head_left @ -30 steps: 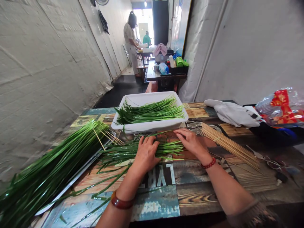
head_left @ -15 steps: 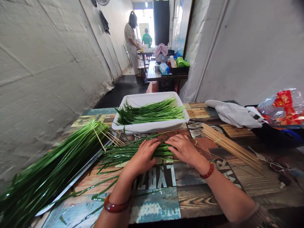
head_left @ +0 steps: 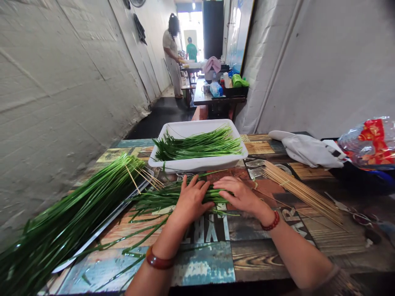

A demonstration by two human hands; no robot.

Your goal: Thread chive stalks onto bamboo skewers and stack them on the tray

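A loose bunch of garlic chives [head_left: 157, 198] lies crosswise on the table before me. My left hand [head_left: 191, 200] rests on it palm down, fingers spread. At the bunch's right end, my right hand [head_left: 239, 193] lies over the stems with its fingers stretched out and the thumb a little apart. Under both palms the stems are hidden. A white plastic tub [head_left: 197, 165] just beyond holds more chives [head_left: 200, 146]. To the left, a large heap of chives [head_left: 74, 209] lies on a metal tray [head_left: 101, 229], with a few thin skewers [head_left: 148, 177] at its near-right tip.
Right of my hands lies a bundle of bamboo skewers [head_left: 304, 192], then scissors [head_left: 354, 211]. A white cap [head_left: 305, 149] and a clear-and-red plastic package [head_left: 370, 142] sit at the back right. Stray chive leaves [head_left: 135, 238] lie at front left. Two people stand farther off near another table [head_left: 202, 96].
My left hand has turned and spread its fingers wider, reaching farther over the bunch. My right hand stays almost where it was. The view has shifted slightly.
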